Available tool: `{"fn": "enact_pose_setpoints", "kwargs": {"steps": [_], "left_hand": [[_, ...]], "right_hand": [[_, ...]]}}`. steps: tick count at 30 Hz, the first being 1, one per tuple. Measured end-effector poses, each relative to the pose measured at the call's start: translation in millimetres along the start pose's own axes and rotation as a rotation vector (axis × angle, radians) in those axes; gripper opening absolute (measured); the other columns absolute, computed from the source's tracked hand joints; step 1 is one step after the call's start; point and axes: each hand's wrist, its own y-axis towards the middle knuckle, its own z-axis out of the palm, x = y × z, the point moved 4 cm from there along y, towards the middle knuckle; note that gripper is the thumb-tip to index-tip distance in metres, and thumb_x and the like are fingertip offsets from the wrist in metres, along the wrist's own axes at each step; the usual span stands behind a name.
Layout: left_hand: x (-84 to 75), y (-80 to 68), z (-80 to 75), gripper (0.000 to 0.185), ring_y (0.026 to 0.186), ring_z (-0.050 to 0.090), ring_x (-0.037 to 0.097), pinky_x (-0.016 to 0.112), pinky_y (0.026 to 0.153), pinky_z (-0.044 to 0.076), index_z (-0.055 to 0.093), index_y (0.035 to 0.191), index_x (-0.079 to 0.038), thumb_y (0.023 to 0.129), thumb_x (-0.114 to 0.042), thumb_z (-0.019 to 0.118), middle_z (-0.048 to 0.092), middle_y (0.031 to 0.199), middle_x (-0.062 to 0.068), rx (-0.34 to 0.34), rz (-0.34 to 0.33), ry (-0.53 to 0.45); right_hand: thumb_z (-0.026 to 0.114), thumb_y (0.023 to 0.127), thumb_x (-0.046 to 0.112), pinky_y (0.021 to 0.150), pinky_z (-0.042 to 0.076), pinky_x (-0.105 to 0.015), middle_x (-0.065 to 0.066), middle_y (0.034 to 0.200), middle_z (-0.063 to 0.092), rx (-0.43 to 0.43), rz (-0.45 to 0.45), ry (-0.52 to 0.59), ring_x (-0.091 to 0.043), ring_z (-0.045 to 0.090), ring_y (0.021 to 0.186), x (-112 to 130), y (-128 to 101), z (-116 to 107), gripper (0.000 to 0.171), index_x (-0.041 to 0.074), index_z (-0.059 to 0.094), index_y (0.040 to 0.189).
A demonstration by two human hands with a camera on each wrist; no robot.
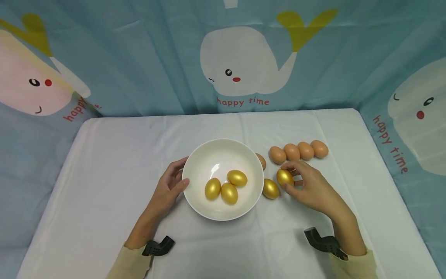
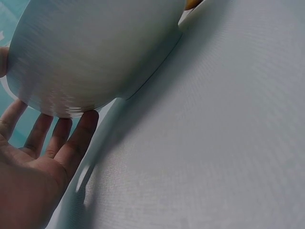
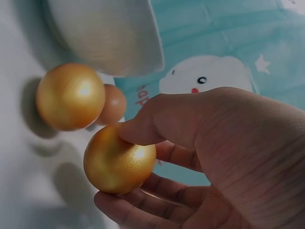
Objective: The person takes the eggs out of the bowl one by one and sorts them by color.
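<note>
A gold egg [image 1: 284,177] sits pinched in the right hand [image 1: 311,187] just above the desk [image 1: 104,162], beside another gold egg [image 1: 270,188]. The left hand [image 1: 169,186] rests relaxed against the white bowl [image 1: 195,162] holding three more.

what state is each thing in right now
bowl: upright on the table, three gold eggs inside
left hand: open, fingers on the bowl's side
right hand: pinching a gold egg
loose gold egg: lying beside the bowl
brown eggs: lying in a row, untouched
</note>
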Motion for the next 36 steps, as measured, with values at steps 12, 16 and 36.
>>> {"fn": "enact_pose_setpoints", "kwargs": {"steps": [12, 16, 36], "left_hand": [[0.2, -1.0, -1.7, 0.063, 0.135, 0.060, 0.007, 0.023, 0.102, 0.060, 0.036, 0.161, -0.005, 0.102, 0.005, 0.054, 0.048, 0.156, 0.001, -0.006, 0.000, 0.005], [1.4, -0.3, -1.8, 0.062, 0.136, 0.060, 0.008, 0.023, 0.102, 0.059, 0.036, 0.161, -0.003, 0.102, 0.006, 0.054, 0.048, 0.156, 0.002, -0.003, 0.015, -0.007], [1.2, -0.3, 0.8, 0.063, 0.134, 0.060, 0.007, 0.022, 0.102, 0.059, 0.036, 0.161, -0.002, 0.101, 0.006, 0.055, 0.049, 0.155, 0.001, -0.011, 0.007, 0.002]], "right_hand": [[0.078, 0.092, 0.009, 0.082, 0.065, -0.036, -0.007, 0.123, 0.070, 0.033, 0.029, -0.032, -0.027, 0.070, 0.109, -6.9, -0.2, 4.8, 0.035, 0.011, 0.066, 0.125], [0.077, 0.092, 0.008, 0.082, 0.065, -0.035, -0.007, 0.122, 0.071, 0.043, 0.038, -0.044, -0.026, 0.070, 0.108, -7.5, 0.4, 6.6, 0.035, 0.010, 0.067, 0.125], [0.077, 0.093, 0.008, 0.084, 0.066, -0.038, -0.010, 0.122, 0.071, 0.077, 0.057, -0.050, -0.026, 0.069, 0.109, -7.1, -0.7, 9.2, 0.035, 0.007, 0.066, 0.127]]}}
